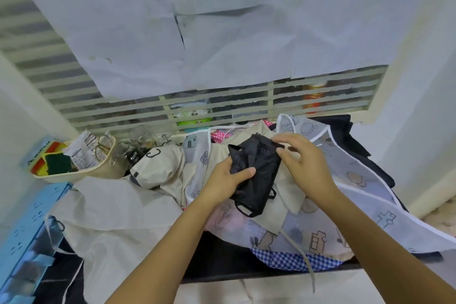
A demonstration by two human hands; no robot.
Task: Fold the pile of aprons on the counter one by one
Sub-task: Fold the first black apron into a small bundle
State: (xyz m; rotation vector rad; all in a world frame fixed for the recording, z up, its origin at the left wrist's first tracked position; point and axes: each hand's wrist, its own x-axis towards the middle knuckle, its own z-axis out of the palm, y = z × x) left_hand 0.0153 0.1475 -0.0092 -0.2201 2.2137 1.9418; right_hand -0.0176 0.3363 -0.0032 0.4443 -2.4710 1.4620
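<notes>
Looking at a black apron (256, 175) already squashed into a tight little bundle, sitting on or just over the pile of aprons (271, 232) on the counter (219, 254), right above a beige apron (290, 190). Gripping its left edge with the left hand (229, 180), thumb over the top and fingers tucked underneath. Touching the far right corner with the right hand (306, 163), fingers loosely spread; can't tell whether actually pinching or just resting there. Biggest worry, judging from here: springing back open on letting go, thanks to slippery-looking fabric and nothing pinning the folds. Also eyeing those strap loops poking out at the near end and the right side. Easy to snag on a finger or on the printed see-through apron (357, 168) underneath, and then goodbye fold. Better not to park it back on the lumpy heap either: asking for tipping, unrolling, or getting lost among the unfolded stuff. Worth minding the glass mugs (142, 137) and the basket of sponges (74, 176) off to the left too, maybe near enough for a trailing tie to catch. As for orientation: long axis running away from the body, far end leaning a bit to the right, near end with its strap loop pointing back toward the body and slightly left.
</notes>
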